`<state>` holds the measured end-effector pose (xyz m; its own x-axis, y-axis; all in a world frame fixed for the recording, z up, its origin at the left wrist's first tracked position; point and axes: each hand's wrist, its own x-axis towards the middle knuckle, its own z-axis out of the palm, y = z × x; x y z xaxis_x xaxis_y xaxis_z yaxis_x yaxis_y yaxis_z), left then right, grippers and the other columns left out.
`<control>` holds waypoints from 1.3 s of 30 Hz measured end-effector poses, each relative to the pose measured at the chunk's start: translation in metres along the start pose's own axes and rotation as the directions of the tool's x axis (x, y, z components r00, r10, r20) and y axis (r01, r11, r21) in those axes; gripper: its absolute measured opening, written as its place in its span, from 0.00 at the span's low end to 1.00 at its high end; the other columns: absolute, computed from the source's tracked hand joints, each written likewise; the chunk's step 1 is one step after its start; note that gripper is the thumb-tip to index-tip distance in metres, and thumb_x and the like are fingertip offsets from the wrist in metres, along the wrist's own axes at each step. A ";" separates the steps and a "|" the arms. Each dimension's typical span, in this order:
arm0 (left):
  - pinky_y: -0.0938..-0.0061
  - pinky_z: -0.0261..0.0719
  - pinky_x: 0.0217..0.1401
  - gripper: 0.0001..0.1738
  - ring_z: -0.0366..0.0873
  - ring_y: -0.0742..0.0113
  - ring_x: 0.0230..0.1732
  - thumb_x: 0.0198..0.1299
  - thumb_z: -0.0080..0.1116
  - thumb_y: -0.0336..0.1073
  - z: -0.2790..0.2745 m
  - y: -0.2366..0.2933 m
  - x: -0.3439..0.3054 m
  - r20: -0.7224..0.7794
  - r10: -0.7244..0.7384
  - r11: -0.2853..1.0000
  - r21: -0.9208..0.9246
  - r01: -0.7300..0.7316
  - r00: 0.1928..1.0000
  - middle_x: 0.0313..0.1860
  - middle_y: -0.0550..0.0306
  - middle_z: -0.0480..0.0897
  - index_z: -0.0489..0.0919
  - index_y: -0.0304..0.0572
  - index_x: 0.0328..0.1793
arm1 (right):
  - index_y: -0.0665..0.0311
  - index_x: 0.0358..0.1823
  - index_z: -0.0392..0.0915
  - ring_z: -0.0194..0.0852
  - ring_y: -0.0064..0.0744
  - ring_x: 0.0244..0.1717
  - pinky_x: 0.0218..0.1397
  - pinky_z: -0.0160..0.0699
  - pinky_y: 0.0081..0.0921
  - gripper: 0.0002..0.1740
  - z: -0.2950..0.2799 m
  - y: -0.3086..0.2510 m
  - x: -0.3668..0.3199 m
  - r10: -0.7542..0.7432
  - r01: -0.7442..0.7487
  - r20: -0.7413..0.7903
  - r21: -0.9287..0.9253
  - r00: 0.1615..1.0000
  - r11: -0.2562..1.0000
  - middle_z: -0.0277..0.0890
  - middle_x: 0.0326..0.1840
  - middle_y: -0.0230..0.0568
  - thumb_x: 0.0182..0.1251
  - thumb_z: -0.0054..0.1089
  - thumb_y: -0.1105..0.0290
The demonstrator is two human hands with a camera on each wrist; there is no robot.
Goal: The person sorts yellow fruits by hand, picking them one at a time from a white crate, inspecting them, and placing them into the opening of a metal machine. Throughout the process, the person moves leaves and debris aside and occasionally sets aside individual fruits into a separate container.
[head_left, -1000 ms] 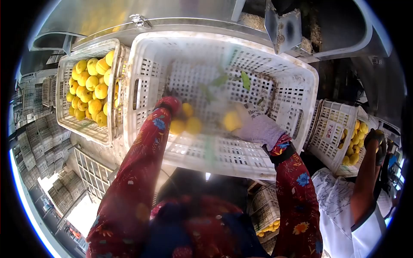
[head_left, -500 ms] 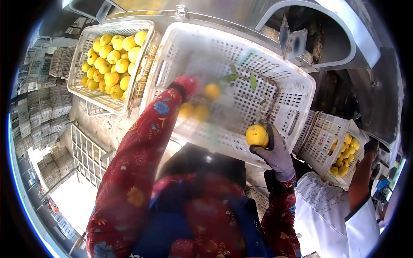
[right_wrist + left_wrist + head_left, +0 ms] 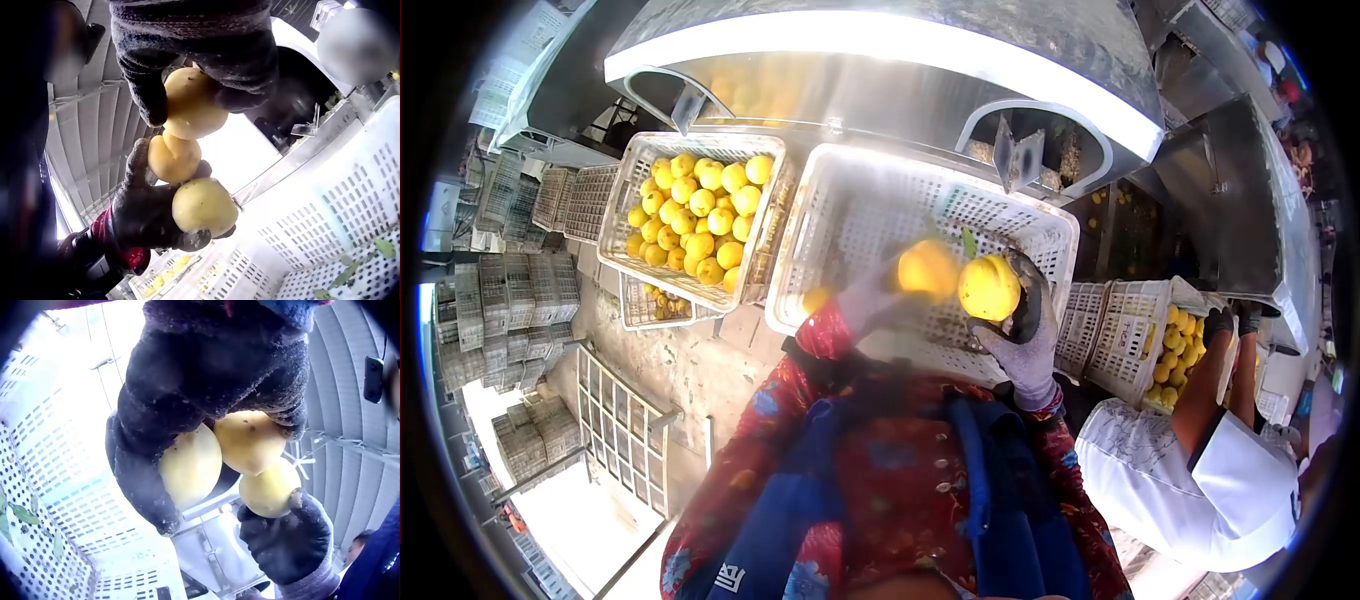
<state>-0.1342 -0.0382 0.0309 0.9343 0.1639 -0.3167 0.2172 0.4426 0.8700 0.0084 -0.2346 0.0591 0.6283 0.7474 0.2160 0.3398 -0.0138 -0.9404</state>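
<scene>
Above the front part of a large white crate point(image 3: 795, 262), my two gloved hands come close together. The left hand point(image 3: 868, 302), blurred in the head view, curls round two yellow peaches point(image 3: 190, 465), which lie side by side in the left wrist view. My right hand point(image 3: 1032, 340) grips one yellow peach point(image 3: 195, 103) between thumb and fingers. In the wrist views this peach overlaps one of the left hand's peaches. A few green leaves point(image 3: 347, 274) lie on the crate floor. A blurred yellow patch shows left of the left hand in the head view.
A crate full of yellow peaches point(image 3: 700, 215) stands to the left. Behind the large crate runs a metal machine point(image 3: 880, 100) with curved openings. On the right, a person in white point(image 3: 1160, 470) reaches into another peach crate point(image 3: 1125, 335). Stacked crates point(image 3: 510, 300) stand at far left.
The right hand took up a peach in the crate and raised it. The left hand came up from the crate toward the right hand, bringing peaches. The head view has shifted.
</scene>
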 end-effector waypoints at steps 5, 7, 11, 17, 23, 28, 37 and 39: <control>0.76 0.79 0.54 0.34 0.77 0.75 0.54 0.64 0.65 0.38 0.000 0.009 0.013 -0.074 0.148 0.982 0.131 -0.137 0.986 0.58 0.62 0.79 0.68 0.41 0.75 | 0.65 0.72 0.61 0.72 0.47 0.66 0.68 0.73 0.40 0.49 0.013 -0.022 0.032 -0.042 0.021 -0.056 -0.334 0.998 0.942 0.69 0.67 0.53 0.49 0.80 0.70; 0.76 0.78 0.55 0.33 0.77 0.75 0.54 0.63 0.65 0.37 -0.001 0.014 0.023 -0.075 0.155 0.987 0.042 -0.152 0.985 0.57 0.61 0.80 0.68 0.40 0.74 | 0.66 0.72 0.61 0.73 0.46 0.64 0.66 0.75 0.39 0.50 0.012 -0.012 0.047 -0.096 0.056 -0.105 -0.327 0.990 0.943 0.70 0.65 0.50 0.48 0.81 0.69; 0.76 0.78 0.56 0.32 0.76 0.74 0.54 0.63 0.65 0.36 -0.004 0.019 0.035 -0.104 0.170 0.980 -0.082 -0.179 0.980 0.57 0.61 0.80 0.70 0.38 0.72 | 0.68 0.67 0.64 0.75 0.42 0.59 0.61 0.78 0.34 0.45 0.009 0.022 0.081 -0.065 -0.011 -0.259 -0.284 0.964 0.959 0.71 0.61 0.48 0.49 0.82 0.70; 0.66 0.79 0.63 0.43 0.75 0.66 0.63 0.61 0.69 0.47 -0.027 0.015 0.044 -0.062 -0.003 1.000 -0.014 0.003 0.998 0.63 0.56 0.76 0.61 0.42 0.78 | 0.70 0.60 0.65 0.81 0.51 0.53 0.55 0.80 0.39 0.43 0.000 0.051 0.149 0.074 -0.247 -0.383 -0.427 0.921 0.870 0.77 0.53 0.58 0.48 0.81 0.60; 0.78 0.78 0.52 0.27 0.78 0.76 0.49 0.63 0.63 0.34 -0.021 0.044 0.065 -0.130 0.102 0.991 -0.077 -0.113 0.986 0.52 0.62 0.81 0.72 0.40 0.68 | 0.74 0.57 0.70 0.75 0.63 0.53 0.59 0.72 0.49 0.36 -0.002 0.106 0.203 -0.064 -0.259 -0.373 -0.747 0.926 0.613 0.77 0.53 0.65 0.55 0.74 0.56; 0.74 0.78 0.56 0.35 0.77 0.71 0.57 0.64 0.65 0.41 -0.030 0.036 0.088 -0.080 0.005 0.977 -0.211 -0.022 0.997 0.59 0.58 0.79 0.67 0.43 0.76 | 0.73 0.58 0.73 0.76 0.57 0.55 0.57 0.74 0.44 0.32 -0.025 0.069 0.189 -0.153 -0.129 -0.345 -0.670 0.926 0.731 0.77 0.54 0.59 0.56 0.76 0.63; 0.61 0.78 0.67 0.34 0.74 0.58 0.67 0.70 0.58 0.42 -0.022 0.034 0.134 0.100 0.169 0.936 0.294 -0.191 0.981 0.67 0.50 0.74 0.62 0.41 0.78 | 0.69 0.68 0.65 0.73 0.50 0.63 0.62 0.77 0.39 0.42 0.016 0.052 0.126 -0.096 0.031 -0.157 -0.377 0.983 0.926 0.71 0.63 0.54 0.53 0.78 0.68; 0.57 0.78 0.67 0.36 0.73 0.56 0.69 0.70 0.58 0.42 -0.034 0.011 0.139 0.178 0.458 0.656 0.593 -0.466 0.871 0.69 0.48 0.72 0.59 0.42 0.79 | 0.69 0.69 0.65 0.72 0.50 0.64 0.63 0.76 0.39 0.42 0.014 0.054 0.130 -0.032 -0.094 -0.305 -0.389 0.952 0.917 0.71 0.63 0.55 0.53 0.78 0.68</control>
<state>-0.0116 0.0190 -0.0167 0.9635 0.1888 0.1900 -0.1254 -0.3088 0.9428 0.0987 -0.1293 0.0326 0.8006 0.5088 0.3163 0.5248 -0.3409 -0.7800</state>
